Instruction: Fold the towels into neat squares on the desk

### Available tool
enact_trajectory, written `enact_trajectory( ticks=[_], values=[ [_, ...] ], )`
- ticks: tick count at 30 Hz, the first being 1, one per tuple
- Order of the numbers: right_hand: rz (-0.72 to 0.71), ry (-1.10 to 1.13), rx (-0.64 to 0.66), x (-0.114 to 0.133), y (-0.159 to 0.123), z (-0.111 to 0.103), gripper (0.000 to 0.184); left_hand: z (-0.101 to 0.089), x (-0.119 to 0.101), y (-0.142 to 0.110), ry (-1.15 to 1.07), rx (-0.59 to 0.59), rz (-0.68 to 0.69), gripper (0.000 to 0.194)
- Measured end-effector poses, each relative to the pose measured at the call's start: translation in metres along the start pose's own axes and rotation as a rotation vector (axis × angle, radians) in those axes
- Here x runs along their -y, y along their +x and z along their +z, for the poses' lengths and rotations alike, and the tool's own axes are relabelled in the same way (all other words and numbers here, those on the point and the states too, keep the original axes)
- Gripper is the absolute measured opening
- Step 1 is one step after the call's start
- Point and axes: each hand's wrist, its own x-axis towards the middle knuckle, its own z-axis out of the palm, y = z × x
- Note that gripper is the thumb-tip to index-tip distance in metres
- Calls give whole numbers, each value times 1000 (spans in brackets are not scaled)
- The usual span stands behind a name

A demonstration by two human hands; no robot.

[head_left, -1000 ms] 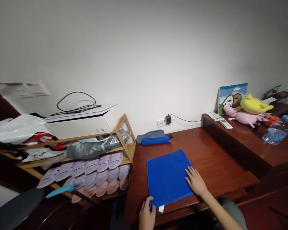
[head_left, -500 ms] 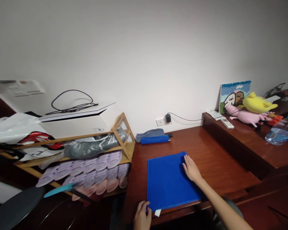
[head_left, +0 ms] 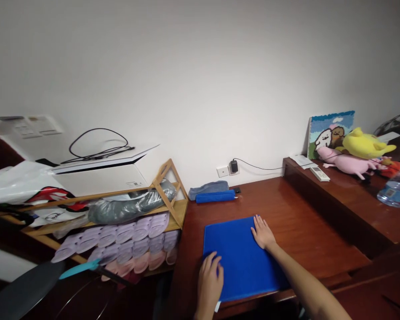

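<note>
Where the blue cloth [head_left: 242,262] is laid: spread flat on the reddish-brown wooden desk [head_left: 306,235], its near edge close to the desk's front, with a white tag [head_left: 217,306] seen at the near left corner
Left hand [head_left: 210,280]: held palm down over the cloth's left side, fingers loosely bent and parted, nothing gripped; whether the fabric is being pressed cannot be told
Right hand [head_left: 264,233]: rested palm down with fingers extended at the far right corner, nothing clasped
Desk's back edge: occupied by a grey-blue folded cloth [head_left: 208,188] and, just before it, a bright blue roll [head_left: 215,196]
Raised side ledge [head_left: 356,195]: shared by a white remote control [head_left: 319,174] and a pink plush toy [head_left: 345,164], on which a yellow plush toy [head_left: 363,144] is propped
</note>
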Motion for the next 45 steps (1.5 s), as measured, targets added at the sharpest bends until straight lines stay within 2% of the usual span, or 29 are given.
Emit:
enact_trajectory(
  ticks=[4, 6, 8, 10, 12, 17, 19, 22, 25, 29, 32, 34, 36, 39, 42, 45],
  values=[
    [3, -7, 13, 0, 0, -3, 74, 45, -73, 80, -12, 197, 241, 51],
    [2, -2, 18, 0, 0, -2, 72, 73, -92, 107, 10, 289, 277, 54],
    [-5, 4, 12, -1, 1, 0, 71, 96, -93, 121, 40, 346, 245, 59],
    [-9, 8, 0, -2, 2, 3, 70, 109, -77, 126, 76, 367, 199, 62],
    [-5, 3, -7, -2, 3, 6, 70, 110, -49, 127, 115, 351, 163, 63],
    [5, -26, 13, -1, 2, 3, 73, 79, 40, 124, 225, 263, 15, 66],
    [10, -40, 26, -1, 2, 3, 74, 66, 69, 124, 258, 256, -27, 68],
    [28, -66, 49, -1, 3, 2, 74, 60, 91, 124, 286, 280, -50, 69],
    [43, -98, 91, 0, 5, -3, 74, 61, 92, 123, 322, 286, -53, 69],
    [50, -141, 148, 9, 9, -17, 72, 59, 83, 124, 364, 260, -35, 67],
    [-16, -153, 71, 22, 8, -17, 71, 56, 76, 125, 361, 224, -15, 65],
    [-63, -141, 34, 29, 7, -10, 72, 60, 64, 124, 326, 189, 52, 63],
    [-69, -125, 50, 31, 5, 0, 72, 71, 42, 124, 260, 180, 170, 62],
    [-68, -120, 70, 27, 5, 10, 71, 100, -7, 124, 155, 245, 296, 62],
    [-104, -143, 82, 23, 5, 11, 68, 130, -53, 127, 111, 311, 299, 64],
    [-116, -162, 91, 24, 5, 8, 68, 146, -71, 128, 108, 336, 288, 65]
  ],
)
